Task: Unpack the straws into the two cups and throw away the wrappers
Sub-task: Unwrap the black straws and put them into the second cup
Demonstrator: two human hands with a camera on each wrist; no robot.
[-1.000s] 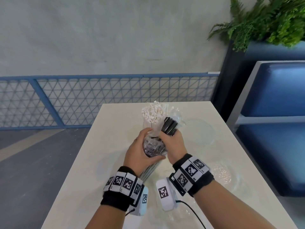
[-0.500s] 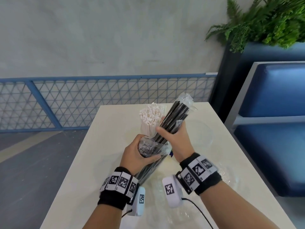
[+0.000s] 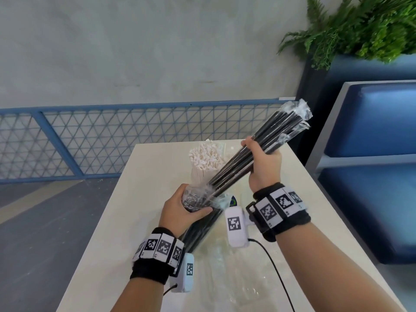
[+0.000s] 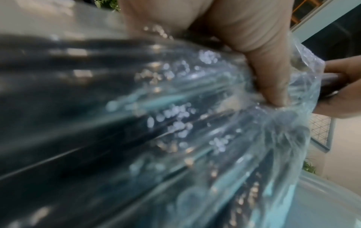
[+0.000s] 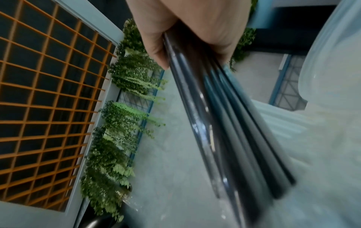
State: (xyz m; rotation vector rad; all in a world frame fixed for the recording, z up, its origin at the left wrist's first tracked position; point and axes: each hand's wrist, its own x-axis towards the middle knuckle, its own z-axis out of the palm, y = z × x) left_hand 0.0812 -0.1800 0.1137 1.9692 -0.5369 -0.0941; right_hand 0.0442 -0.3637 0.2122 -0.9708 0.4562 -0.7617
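Midway: white straws (image 3: 206, 158) cupped at twelve o'clock; right hand (image 3: 262, 164) clenching black straws (image 3: 258, 149), half drawn toward one o'clock; left hand (image 3: 182, 212) gripping wrapper (image 3: 198, 197). Binning wrappers pending.

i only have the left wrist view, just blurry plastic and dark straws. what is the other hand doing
Observer: The right hand grips a bunch of black straws partway out of the bag.
Operator: where is the left one on the bag
Observer: The left hand holds the clear wrapper near its open end.
Operator: any straws unpacked yet
Observer: White straws stand upright on the table behind the hands.
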